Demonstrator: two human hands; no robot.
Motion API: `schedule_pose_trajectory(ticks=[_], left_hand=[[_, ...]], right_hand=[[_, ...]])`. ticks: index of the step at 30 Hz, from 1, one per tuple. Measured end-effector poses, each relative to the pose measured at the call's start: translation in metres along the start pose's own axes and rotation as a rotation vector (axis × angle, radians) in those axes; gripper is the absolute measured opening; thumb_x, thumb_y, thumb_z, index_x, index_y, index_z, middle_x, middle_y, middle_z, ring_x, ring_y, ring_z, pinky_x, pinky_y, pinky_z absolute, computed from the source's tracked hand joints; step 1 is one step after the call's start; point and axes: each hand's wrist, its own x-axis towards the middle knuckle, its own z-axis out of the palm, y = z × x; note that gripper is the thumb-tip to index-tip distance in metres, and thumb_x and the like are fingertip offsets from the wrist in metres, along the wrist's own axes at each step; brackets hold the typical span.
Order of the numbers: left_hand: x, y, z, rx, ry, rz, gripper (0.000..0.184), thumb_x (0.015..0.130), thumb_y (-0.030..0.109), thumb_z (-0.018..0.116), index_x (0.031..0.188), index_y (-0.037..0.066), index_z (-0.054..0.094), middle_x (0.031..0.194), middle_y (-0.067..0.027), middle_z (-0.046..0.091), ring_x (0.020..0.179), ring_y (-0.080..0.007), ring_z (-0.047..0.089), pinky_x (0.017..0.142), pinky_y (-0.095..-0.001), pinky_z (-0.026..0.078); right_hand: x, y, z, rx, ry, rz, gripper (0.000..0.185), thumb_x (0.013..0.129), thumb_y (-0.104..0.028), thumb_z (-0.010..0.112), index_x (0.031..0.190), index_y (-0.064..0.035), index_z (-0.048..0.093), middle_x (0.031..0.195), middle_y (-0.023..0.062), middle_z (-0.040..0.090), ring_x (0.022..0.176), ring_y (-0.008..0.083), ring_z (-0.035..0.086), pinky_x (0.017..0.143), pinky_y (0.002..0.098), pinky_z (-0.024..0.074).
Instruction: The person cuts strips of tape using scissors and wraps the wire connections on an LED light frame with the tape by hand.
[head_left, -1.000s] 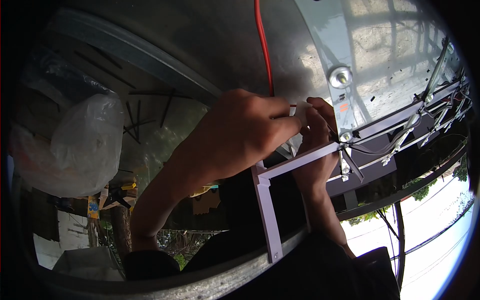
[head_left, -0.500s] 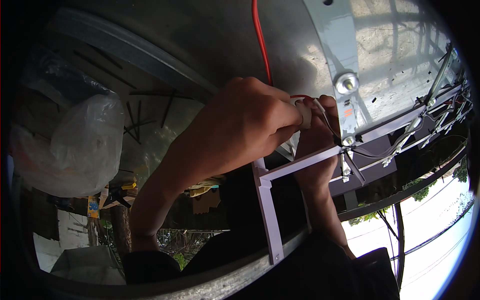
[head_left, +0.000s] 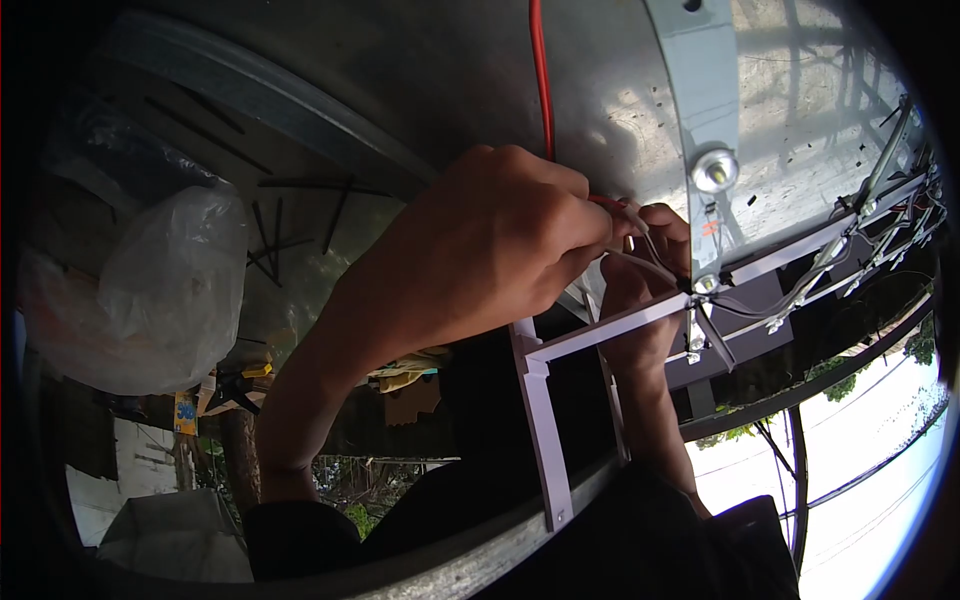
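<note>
My left hand (head_left: 500, 235) reaches in from the left, its fingers closed in a pinch at wire ends by the frame. My right hand (head_left: 645, 285) comes up from below behind the frame, its bent fingers closed around the same wire joint. A thick red wire (head_left: 541, 80) drops from the top behind my left hand, and a thin red piece shows between the fingertips. Grey wires (head_left: 655, 262) run from the fingers to the corner of a pale metal frame (head_left: 600, 330). My fingers hide most of the joint.
A grey metal strip (head_left: 700, 100) with round bolted fittings lies over a shiny metal sheet (head_left: 800, 120). Wires and small parts line the frame (head_left: 820, 270) at right. A clear plastic bag (head_left: 170, 290) and dark thin strips (head_left: 270, 240) lie at left. A metal rim (head_left: 480, 560) curves along the bottom.
The view has shifted slightly, so the frame and strip sit a little further right. The pale piece at my left fingertips no longer shows; a second grey wire is now visible there.
</note>
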Motion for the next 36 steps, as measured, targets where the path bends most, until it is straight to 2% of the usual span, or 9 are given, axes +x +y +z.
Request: schedule_pose_trajectory(ticks=[2, 8, 15, 18, 20, 27, 30, 32, 36], left_hand=[[0.000, -0.001, 0.001, -0.004, 0.001, -0.015, 0.007, 0.077, 0.001, 0.072, 0.083, 0.000, 0.069, 0.074, -0.0113, 0.065, 0.063, -0.0262, 0.065, 0.056, -0.0347, 0.049], [0.001, -0.002, -0.001, 0.064, -0.015, 0.021, 0.009, 0.078, 0.001, 0.071, 0.087, 0.000, 0.069, 0.076, -0.0116, 0.065, 0.066, -0.0280, 0.065, 0.059, -0.0367, 0.050], [0.001, -0.003, -0.001, 0.113, -0.031, 0.021, 0.012, 0.078, 0.003, 0.072, 0.090, 0.002, 0.070, 0.081, -0.0113, 0.066, 0.069, -0.0291, 0.065, 0.062, -0.0381, 0.051], [0.000, -0.003, 0.000, 0.107, -0.021, 0.017, 0.015, 0.078, 0.004, 0.073, 0.093, 0.002, 0.070, 0.082, -0.0107, 0.066, 0.070, -0.0290, 0.065, 0.063, -0.0376, 0.051], [0.000, -0.003, 0.001, 0.098, -0.010, 0.016, 0.016, 0.078, 0.004, 0.073, 0.094, 0.002, 0.071, 0.083, -0.0104, 0.067, 0.070, -0.0287, 0.065, 0.062, -0.0370, 0.052], [0.000, -0.009, 0.014, 0.192, 0.215, 0.185, 0.010, 0.076, 0.009, 0.071, 0.085, 0.006, 0.065, 0.074, -0.0036, 0.061, 0.063, -0.0165, 0.065, 0.050, -0.0300, 0.051], [0.002, -0.012, 0.017, 0.294, 0.309, 0.339, 0.012, 0.074, 0.010, 0.070, 0.084, 0.007, 0.066, 0.078, -0.0010, 0.062, 0.060, -0.0122, 0.063, 0.046, -0.0267, 0.050], [0.002, -0.016, 0.020, 0.330, 0.315, 0.403, 0.013, 0.072, 0.010, 0.070, 0.084, 0.007, 0.066, 0.079, 0.0001, 0.063, 0.059, -0.0109, 0.063, 0.044, -0.0256, 0.050], [-0.002, -0.022, 0.027, 0.359, 0.380, 0.476, 0.014, 0.071, 0.009, 0.070, 0.084, 0.005, 0.067, 0.077, 0.0004, 0.063, 0.059, -0.0095, 0.063, 0.042, -0.0241, 0.047]], right_hand=[[-0.005, 0.000, -0.007, -0.301, -0.047, 0.029, 0.047, 0.087, -0.019, 0.067, 0.124, 0.0016, 0.046, 0.119, 0.0142, 0.055, 0.114, 0.0238, 0.052, 0.104, 0.0391, 0.0357], [-0.006, 0.000, 0.001, -0.460, 0.148, -0.016, 0.021, 0.091, -0.013, 0.064, 0.104, 0.0039, 0.062, 0.111, 0.0098, 0.058, 0.113, 0.0236, 0.054, 0.102, 0.0369, 0.0387], [-0.004, 0.003, -0.007, -0.465, 0.097, -0.099, 0.022, 0.090, -0.017, 0.067, 0.102, 0.0024, 0.066, 0.105, 0.0124, 0.068, 0.107, 0.0201, 0.057, 0.097, 0.0331, 0.0425], [-0.003, -0.004, -0.008, -0.485, 0.087, 0.018, 0.029, 0.089, -0.019, 0.068, 0.106, 0.0042, 0.063, 0.106, 0.0142, 0.069, 0.103, 0.0197, 0.060, 0.098, 0.0346, 0.0408], [0.001, 0.000, -0.018, -0.873, 0.026, -0.164, 0.029, 0.089, -0.019, 0.067, 0.106, 0.0049, 0.061, 0.104, 0.0145, 0.068, 0.099, 0.0195, 0.061, 0.095, 0.0351, 0.0425], [0.000, 0.002, -0.005, -0.621, 0.127, -0.060, 0.023, 0.092, -0.018, 0.062, 0.096, 0.0036, 0.067, 0.101, 0.0113, 0.066, 0.097, 0.0176, 0.058, 0.088, 0.0322, 0.0440], [0.003, 0.000, -0.005, -0.798, 0.031, -0.152, 0.023, 0.091, -0.016, 0.062, 0.102, 0.0048, 0.064, 0.106, 0.0117, 0.063, 0.098, 0.0174, 0.058, 0.089, 0.0319, 0.0433], [0.006, 0.005, -0.010, -0.616, 0.024, -0.206, 0.036, 0.080, -0.002, 0.071, 0.112, 0.0049, 0.055, 0.104, 0.0120, 0.062, 0.091, 0.0164, 0.064, 0.081, 0.0290, 0.0522], [0.006, 0.007, -0.010, -0.605, 0.023, -0.202, 0.036, 0.081, -0.001, 0.069, 0.112, 0.0058, 0.054, 0.105, 0.0127, 0.062, 0.093, 0.0172, 0.064, 0.081, 0.0294, 0.0526]])
